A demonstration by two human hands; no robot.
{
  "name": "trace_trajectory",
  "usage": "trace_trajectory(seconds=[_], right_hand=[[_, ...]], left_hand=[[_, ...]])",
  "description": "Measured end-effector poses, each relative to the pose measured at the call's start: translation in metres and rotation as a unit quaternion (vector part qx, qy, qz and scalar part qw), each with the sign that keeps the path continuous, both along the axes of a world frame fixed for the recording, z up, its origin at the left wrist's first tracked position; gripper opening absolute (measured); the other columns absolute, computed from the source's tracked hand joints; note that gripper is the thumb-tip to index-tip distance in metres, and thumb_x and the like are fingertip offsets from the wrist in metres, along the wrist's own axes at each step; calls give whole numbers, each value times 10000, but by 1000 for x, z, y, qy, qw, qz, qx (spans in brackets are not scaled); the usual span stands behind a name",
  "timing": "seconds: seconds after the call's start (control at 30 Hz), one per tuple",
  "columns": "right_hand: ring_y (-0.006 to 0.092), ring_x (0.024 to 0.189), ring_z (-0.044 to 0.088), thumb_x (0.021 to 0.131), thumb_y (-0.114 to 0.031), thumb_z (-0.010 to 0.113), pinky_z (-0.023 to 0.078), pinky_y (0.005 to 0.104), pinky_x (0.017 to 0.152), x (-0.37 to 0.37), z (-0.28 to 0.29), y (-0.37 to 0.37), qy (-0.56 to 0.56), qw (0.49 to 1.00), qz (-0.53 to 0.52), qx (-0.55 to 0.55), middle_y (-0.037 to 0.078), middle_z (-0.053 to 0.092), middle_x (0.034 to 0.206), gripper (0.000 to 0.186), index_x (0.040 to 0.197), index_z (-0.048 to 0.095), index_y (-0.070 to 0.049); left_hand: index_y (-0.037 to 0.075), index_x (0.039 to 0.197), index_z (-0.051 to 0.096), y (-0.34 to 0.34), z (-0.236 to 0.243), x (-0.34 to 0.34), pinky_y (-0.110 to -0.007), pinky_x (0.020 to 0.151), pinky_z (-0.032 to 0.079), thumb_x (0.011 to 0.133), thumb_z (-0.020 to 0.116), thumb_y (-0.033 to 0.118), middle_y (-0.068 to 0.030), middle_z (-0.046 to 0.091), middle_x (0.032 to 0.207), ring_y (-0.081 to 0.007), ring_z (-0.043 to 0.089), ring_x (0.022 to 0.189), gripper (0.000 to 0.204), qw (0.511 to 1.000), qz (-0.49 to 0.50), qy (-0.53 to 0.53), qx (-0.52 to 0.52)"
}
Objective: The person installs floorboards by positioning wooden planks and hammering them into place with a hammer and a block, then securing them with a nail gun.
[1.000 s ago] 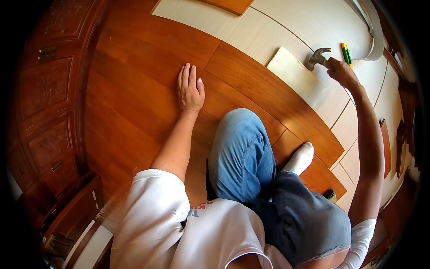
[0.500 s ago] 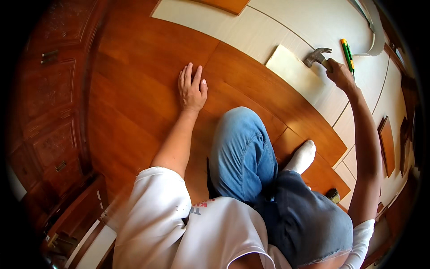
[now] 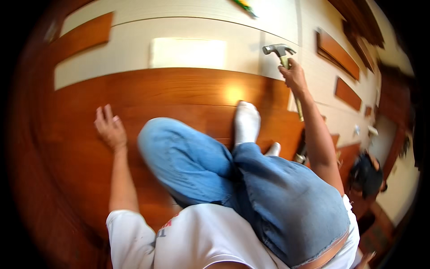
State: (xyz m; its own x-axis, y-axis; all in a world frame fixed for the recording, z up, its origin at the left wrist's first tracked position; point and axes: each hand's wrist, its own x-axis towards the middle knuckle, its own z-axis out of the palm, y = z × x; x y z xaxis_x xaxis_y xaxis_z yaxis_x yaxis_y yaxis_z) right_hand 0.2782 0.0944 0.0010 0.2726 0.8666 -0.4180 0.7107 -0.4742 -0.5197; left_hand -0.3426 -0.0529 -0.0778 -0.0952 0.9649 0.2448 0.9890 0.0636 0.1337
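My right hand (image 3: 294,75) is closed round the handle of a claw hammer (image 3: 282,50), its metal head raised over the pale floor at the edge of the laid boards. Over at the left, my left hand (image 3: 111,130) has its fingers spread, slightly blurred, on or just above the reddish-brown wooden flooring (image 3: 188,87); contact is hard to tell. A pale rectangular sheet (image 3: 188,53) lies beyond the boards' far edge. My sock-covered foot (image 3: 247,121) rests on the boards between my hands.
A green and yellow utility knife (image 3: 244,7) lies at the far edge. Loose wooden planks (image 3: 338,54) are scattered at the right, with another plank (image 3: 83,36) at the far left. A person in dark clothing (image 3: 366,174) is farther off at the right.
The view has swung to the right, bringing more loose planks and a person into sight. The hammer in my right hand is now lifted, with its head turned leftward. My left hand stays spread.
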Motion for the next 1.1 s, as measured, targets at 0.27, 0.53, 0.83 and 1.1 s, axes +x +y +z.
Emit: trace_trajectory(seconds=[0.27,0.53,0.83,1.1], right_hand=[[150,484,563,902,-177,659,469,333,418,119,10,-147,-23,981,-178,-73,63,579,658,211,936,580,16],[156,506,575,919,-178,663,474,338,430,110,11,-169,-23,981,-119,-151,61,581,682,279,1120,611,9],[141,507,580,927,-179,680,465,315,401,139,6,-108,-6,988,-139,-64,64,591,670,370,1203,551,30],[332,669,659,931,-210,623,530,444,629,63,19,43,-160,950,268,32,189,659,796,249,1068,559,-12]], left_hand=[[205,1532,509,-7,-8,-3,-506,1172,326,1057,439,254,-106,404,1609,-379,423,1396,483,1000,19,11,-16],[232,1530,512,-3,-8,-3,-500,1166,336,1071,427,296,-98,415,1601,-381,436,1385,471,1000,21,-4,-11],[143,1525,511,3,-7,2,-507,1177,328,1067,404,295,-157,429,1586,-398,421,1417,494,998,-54,27,-11],[130,1529,504,4,1,3,-485,1218,274,1039,417,245,-102,410,1628,-363,393,1458,511,996,-73,14,-44]])
